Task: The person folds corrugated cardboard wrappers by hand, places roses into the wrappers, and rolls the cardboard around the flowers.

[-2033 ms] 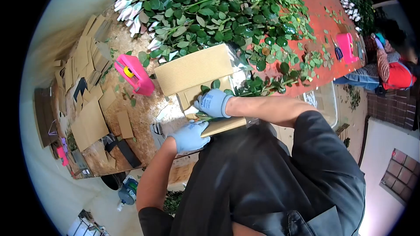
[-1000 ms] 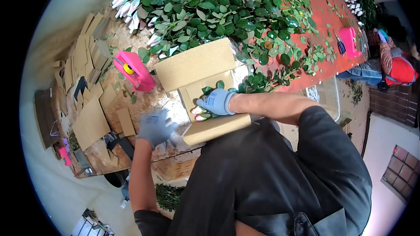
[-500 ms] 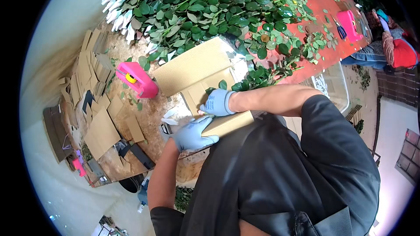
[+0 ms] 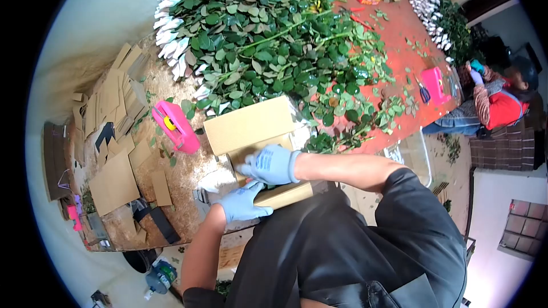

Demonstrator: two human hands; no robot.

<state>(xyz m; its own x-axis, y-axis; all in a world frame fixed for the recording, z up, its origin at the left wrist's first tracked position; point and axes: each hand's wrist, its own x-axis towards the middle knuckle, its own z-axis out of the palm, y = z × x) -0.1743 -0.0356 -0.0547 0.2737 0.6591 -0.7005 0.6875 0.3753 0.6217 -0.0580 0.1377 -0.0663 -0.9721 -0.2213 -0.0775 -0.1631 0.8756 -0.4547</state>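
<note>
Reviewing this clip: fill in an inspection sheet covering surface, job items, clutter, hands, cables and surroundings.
Surface: table, worn brown section left, red section right.
Job items: folded cardboard, open, beside piled leafy stems; its contents mostly hidden.
Clutter: cardboard pieces, pink dispenser, loose leaves.
Hands: both gloved; left hand at the cardboard's near flap, right hand over its middle; grip unclear.
Cables: nothing seen.
Surroundings: another person in a red vest, right; bottle below the table.

Cardboard box's [image 4: 248,125] inside is mostly hidden by the right hand [image 4: 269,164] and left hand [image 4: 245,202]; contents can't be told. Right fingertips are blurred. Glove print is unreadable. Leafy stems [image 4: 257,40] are cut off at far edge.
</note>
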